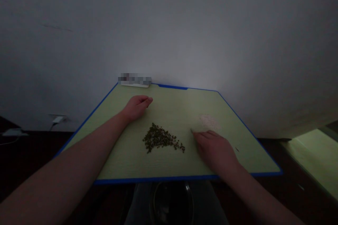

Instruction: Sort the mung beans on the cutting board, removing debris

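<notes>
A dark granular pile (157, 137) is flanked on the desk (126, 163) by the left hand (137, 108), fingers curled together, and the right hand (215, 146); whether anything is pinched there cannot be told

Through the head camera I see a bare left hand (137, 108) and a bare right hand (215, 147), with the left forearm (79, 161) and the right forearm (253, 187) uncovered as far as my view reaches, each tapering from a broad, rounded shape near the frame's edge. Lower down I make out grey legwear (213, 204) on both sides, plain-looking, though the dimness keeps me from reading its finish.
</notes>
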A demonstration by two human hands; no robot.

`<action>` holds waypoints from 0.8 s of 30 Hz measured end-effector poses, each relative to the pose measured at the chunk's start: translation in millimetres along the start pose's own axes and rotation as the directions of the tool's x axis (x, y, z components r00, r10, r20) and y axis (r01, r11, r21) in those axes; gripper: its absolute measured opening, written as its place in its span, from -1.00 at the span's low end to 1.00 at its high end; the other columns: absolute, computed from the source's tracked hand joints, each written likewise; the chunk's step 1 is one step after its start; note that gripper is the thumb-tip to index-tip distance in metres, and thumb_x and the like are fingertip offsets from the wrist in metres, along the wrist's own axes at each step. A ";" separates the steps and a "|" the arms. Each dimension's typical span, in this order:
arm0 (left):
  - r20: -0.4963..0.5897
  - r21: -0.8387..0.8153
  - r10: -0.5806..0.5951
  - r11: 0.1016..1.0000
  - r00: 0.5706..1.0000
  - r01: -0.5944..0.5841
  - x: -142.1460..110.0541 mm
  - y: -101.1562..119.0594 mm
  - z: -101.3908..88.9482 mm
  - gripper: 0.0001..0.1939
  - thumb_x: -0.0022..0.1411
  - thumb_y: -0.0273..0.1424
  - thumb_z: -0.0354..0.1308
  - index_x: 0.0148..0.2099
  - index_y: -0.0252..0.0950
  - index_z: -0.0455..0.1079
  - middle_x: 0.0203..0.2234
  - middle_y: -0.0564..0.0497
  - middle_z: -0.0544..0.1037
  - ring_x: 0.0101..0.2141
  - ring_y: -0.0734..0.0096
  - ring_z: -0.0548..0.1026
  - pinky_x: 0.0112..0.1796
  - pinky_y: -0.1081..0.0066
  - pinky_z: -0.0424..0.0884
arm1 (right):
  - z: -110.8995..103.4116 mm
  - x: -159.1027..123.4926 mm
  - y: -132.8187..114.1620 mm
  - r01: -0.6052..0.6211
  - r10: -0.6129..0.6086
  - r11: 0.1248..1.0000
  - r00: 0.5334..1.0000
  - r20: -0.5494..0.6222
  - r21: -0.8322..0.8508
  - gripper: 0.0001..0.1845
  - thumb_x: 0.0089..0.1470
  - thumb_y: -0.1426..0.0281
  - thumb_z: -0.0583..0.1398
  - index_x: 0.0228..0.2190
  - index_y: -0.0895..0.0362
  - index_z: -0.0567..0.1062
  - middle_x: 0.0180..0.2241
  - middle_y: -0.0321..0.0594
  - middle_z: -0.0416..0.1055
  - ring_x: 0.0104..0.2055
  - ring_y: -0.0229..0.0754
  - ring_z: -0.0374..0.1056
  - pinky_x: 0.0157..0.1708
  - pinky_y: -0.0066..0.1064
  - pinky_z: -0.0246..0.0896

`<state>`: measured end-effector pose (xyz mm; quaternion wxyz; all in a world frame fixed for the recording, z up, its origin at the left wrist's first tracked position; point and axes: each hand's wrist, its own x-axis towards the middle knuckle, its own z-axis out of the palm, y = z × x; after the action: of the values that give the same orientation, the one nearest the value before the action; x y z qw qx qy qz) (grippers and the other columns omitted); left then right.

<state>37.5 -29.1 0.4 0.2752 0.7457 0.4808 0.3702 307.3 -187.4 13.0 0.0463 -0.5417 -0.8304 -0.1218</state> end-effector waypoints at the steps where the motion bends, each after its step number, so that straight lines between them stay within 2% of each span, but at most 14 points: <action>1: 0.000 -0.001 0.003 1.000 1.000 -0.003 0.0 0.0 -0.2 -0.58 0.14 -0.11 -0.08 -0.62 -0.29 0.09 -0.75 0.14 0.11 -0.63 0.56 0.10 -0.58 0.47 0.01 | 0.6 4.0 5.4 -0.037 0.038 0.999 0.999 0.007 -0.023 -0.64 0.00 0.58 0.06 -0.16 0.23 0.49 -0.27 -0.08 0.52 -0.23 -0.04 0.37 -0.26 -0.22 0.31; 4: 0.005 -0.010 -0.001 1.000 1.000 0.002 0.2 0.1 -0.3 -0.58 0.14 -0.11 -0.09 -0.62 -0.28 0.09 -0.75 0.14 0.10 -0.64 0.56 0.09 -0.58 0.47 0.00 | 0.6 7.7 16.7 -0.111 0.110 0.992 0.994 -0.017 -0.067 -0.66 0.00 0.56 0.04 -0.20 0.19 0.50 -0.28 -0.06 0.52 -0.26 -0.03 0.39 -0.30 -0.18 0.30; 6: 0.012 -0.011 -0.004 1.000 1.000 0.004 0.5 0.3 -0.3 -0.58 0.14 -0.11 -0.09 -0.62 -0.28 0.08 -0.75 0.14 0.10 -0.64 0.56 0.08 -0.58 0.46 -0.01 | -1.0 3.3 16.9 -0.120 0.117 0.992 0.991 -0.068 -0.048 -0.65 0.01 0.53 0.03 -0.19 0.19 0.49 -0.28 -0.05 0.51 -0.27 -0.04 0.40 -0.31 -0.19 0.30; 9: 0.013 -0.002 0.001 1.000 1.000 -0.001 1.0 0.0 0.0 -0.58 0.14 -0.11 -0.09 -0.62 -0.29 0.09 -0.75 0.14 0.11 -0.64 0.57 0.09 -0.57 0.46 -0.01 | -5.3 -8.9 7.7 -0.013 0.023 0.996 0.992 -0.123 0.083 -0.65 0.04 0.52 0.01 -0.17 0.21 0.48 -0.31 -0.08 0.51 -0.28 -0.10 0.39 -0.29 -0.24 0.31; 13: 0.007 0.004 0.004 1.000 1.000 -0.004 1.6 -1.8 0.4 -0.57 0.14 -0.11 -0.08 -0.62 -0.28 0.08 -0.74 0.14 0.09 -0.64 0.57 0.08 -0.57 0.46 -0.02 | -11.0 -24.2 -6.4 0.194 -0.174 0.957 0.979 -0.107 0.217 -0.63 0.01 0.57 0.01 -0.17 0.22 0.48 -0.32 -0.08 0.51 -0.29 -0.14 0.37 -0.28 -0.28 0.32; 24: 0.007 0.033 0.018 0.999 1.000 -0.018 1.0 -1.0 -0.1 -0.57 0.14 -0.11 -0.09 -0.62 -0.28 0.07 -0.76 0.14 0.10 -0.64 0.56 0.08 -0.57 0.46 -0.02 | -18.5 -44.7 -11.4 0.296 -0.266 0.931 0.951 -0.158 0.213 -0.60 -0.02 0.58 0.01 -0.16 0.24 0.48 -0.29 -0.05 0.52 -0.29 -0.11 0.39 -0.29 -0.26 0.37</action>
<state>37.2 -27.8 0.0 0.2612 0.7557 0.4792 0.3620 314.2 -236.2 19.8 0.1442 -0.3990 -0.9033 -0.0626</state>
